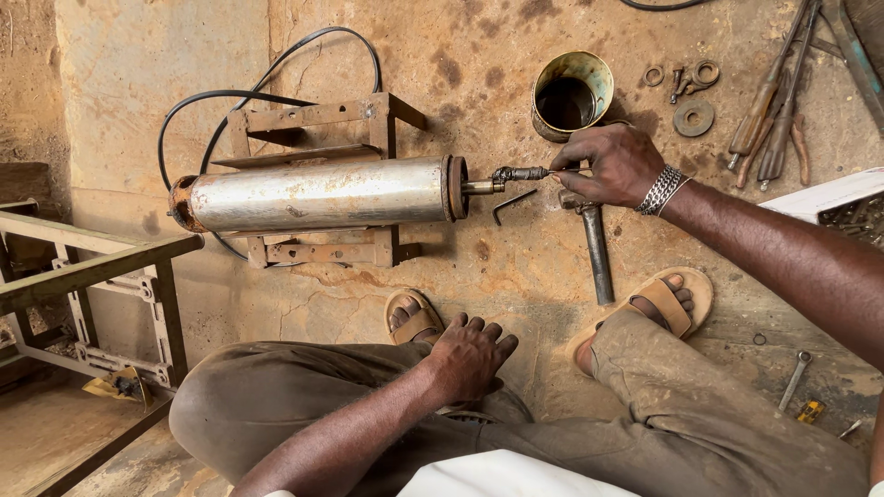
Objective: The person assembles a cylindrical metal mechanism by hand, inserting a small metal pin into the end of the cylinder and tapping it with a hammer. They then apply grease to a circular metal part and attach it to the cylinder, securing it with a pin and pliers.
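A person sits on a stained concrete floor (516, 267), knees spread, sandalled feet planted. Nearest, the left hand (470, 357) rests flat on the left knee, fingers loosely spread and holding nothing. A small spanner (794, 378) lies on the floor at near right. Between the feet, a hammer (597, 250) lies with its handle pointing near. Just beyond it, the right hand (606, 166), a chain bracelet at its wrist, pinches its fingertips together on a small fitting (521, 173) at the tip of a shaft sticking out of the right end of a metal cylinder (318, 194). The cylinder lies on its side across a rusty frame (318, 120), left of centre, with a black cable (267, 83) looping behind it. A bent hex key (512, 204) lies just below the shaft. Farther off stand an open tin can (572, 94), loose washers (692, 118) and pliers (773, 115).
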`<state>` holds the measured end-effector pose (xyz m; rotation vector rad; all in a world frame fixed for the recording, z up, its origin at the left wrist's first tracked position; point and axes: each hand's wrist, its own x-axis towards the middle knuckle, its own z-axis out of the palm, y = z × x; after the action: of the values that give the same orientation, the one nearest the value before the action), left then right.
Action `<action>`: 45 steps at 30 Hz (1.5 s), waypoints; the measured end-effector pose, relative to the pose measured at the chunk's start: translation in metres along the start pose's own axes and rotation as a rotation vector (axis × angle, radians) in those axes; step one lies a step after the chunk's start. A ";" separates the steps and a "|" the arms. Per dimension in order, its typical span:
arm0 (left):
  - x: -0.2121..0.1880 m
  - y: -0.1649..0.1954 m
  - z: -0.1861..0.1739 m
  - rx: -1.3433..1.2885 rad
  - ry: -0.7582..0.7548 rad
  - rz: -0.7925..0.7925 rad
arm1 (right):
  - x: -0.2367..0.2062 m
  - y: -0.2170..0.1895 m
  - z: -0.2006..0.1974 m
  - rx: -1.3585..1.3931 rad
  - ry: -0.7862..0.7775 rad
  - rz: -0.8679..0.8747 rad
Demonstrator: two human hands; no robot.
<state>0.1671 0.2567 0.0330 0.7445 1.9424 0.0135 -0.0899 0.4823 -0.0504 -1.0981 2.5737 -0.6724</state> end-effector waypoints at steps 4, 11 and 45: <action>0.008 -0.003 0.003 -0.029 -0.006 -0.010 | -0.003 0.011 0.018 0.137 0.027 -0.038; 0.071 -0.012 -0.014 -0.258 0.062 0.022 | -0.019 0.046 -0.012 0.351 0.028 0.107; 0.300 0.021 -0.172 -1.764 0.724 0.559 | -0.102 0.104 -0.109 0.808 0.779 0.158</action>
<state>-0.0523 0.4764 -0.1199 -0.0546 1.4015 2.2114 -0.1289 0.6540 -0.0039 -0.3808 2.3962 -2.1619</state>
